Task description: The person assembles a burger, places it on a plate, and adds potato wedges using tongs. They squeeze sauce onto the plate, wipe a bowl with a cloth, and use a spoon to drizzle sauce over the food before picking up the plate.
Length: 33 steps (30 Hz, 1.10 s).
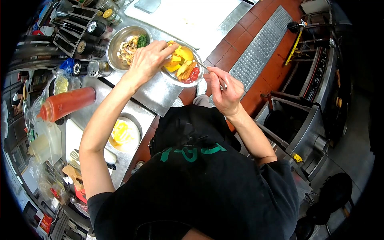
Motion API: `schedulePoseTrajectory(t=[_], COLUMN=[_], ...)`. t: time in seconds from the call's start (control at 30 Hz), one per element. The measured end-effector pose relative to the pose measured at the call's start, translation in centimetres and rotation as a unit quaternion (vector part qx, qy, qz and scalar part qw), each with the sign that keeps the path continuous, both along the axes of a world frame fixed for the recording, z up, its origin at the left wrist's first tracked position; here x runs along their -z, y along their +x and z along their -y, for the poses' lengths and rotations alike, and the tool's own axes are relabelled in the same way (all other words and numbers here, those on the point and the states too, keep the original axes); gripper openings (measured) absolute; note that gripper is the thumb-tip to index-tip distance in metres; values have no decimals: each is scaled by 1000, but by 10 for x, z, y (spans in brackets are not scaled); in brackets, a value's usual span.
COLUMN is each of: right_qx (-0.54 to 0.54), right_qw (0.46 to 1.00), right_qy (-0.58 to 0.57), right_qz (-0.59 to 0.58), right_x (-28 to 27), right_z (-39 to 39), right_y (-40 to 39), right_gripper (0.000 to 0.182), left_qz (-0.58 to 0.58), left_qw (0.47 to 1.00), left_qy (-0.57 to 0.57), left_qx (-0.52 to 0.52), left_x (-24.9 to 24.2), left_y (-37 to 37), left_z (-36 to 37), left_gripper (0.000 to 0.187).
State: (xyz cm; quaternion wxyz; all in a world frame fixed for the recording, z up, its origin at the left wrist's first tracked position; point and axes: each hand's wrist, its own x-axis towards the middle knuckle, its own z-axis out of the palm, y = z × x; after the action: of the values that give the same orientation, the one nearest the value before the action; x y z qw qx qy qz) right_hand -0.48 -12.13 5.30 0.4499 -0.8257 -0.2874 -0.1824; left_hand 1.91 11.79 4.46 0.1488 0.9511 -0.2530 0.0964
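Over the left rim of a plate (175,80), the fingers of my left hand (150,60) are bent and pressed together near yellow slices (185,53); what they hold, if anything, is hidden. The plate also bears brownish-orange wedges (185,71) and red sauce (193,75). At its right side, my right hand (226,89) is closed on a thin metal utensil (202,65) that reaches over the food. Behind my left hand, a steel bowl (113,48) holds chopped mushroom-like pieces (127,49) and green herbs (142,40).
A white cutting board (184,24) lies at the top. Spice jars (96,29) and a red squeeze bottle (68,104) are on the left. A white bowl with yellow food (123,134) is below them. Fryers (285,120) stand right, beyond the tiled floor (260,68).
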Motion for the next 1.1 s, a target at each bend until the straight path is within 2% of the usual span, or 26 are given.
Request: schedulePoseTrajectory(t=[0.17,0.23,0.27,0.33,0.57,0.63,0.83,1.1], right_qx=[14,43,44,30,21,37,70,69], right_qw=[999,982,982,936,873,815,771,766], right_qy=[39,113,112,234,285,341,377,390], right_qz=[-15,-144,-144,-263,-397,-467,-508,-506], right_x=[-3,-6,-4,1,-6,-2,13,21], right_z=[-1,-2,-2,-3,-7,-10,-14,-8], right_y=[-10,-19,-22,-27,-15,-9,10,21], right_gripper=[12,13,13,16,22,28,32,35], left_qz=[1,-4,-7,4,-28,-29,-39,-49], left_qw=[1000,1000,1000,1000,999,998,998,997], left_qy=[-7,-7,-6,-8,28,35,46,48], left_qx=[11,12,11,16,37,37,32,34], left_x=[0,1,2,1,-12,-13,-16,-25], left_y=[2,2,2,2,7,8,10,9], left_z=[-1,-1,-2,-3,1,2,1,5], left_gripper=[48,48,48,48,44,43,38,38])
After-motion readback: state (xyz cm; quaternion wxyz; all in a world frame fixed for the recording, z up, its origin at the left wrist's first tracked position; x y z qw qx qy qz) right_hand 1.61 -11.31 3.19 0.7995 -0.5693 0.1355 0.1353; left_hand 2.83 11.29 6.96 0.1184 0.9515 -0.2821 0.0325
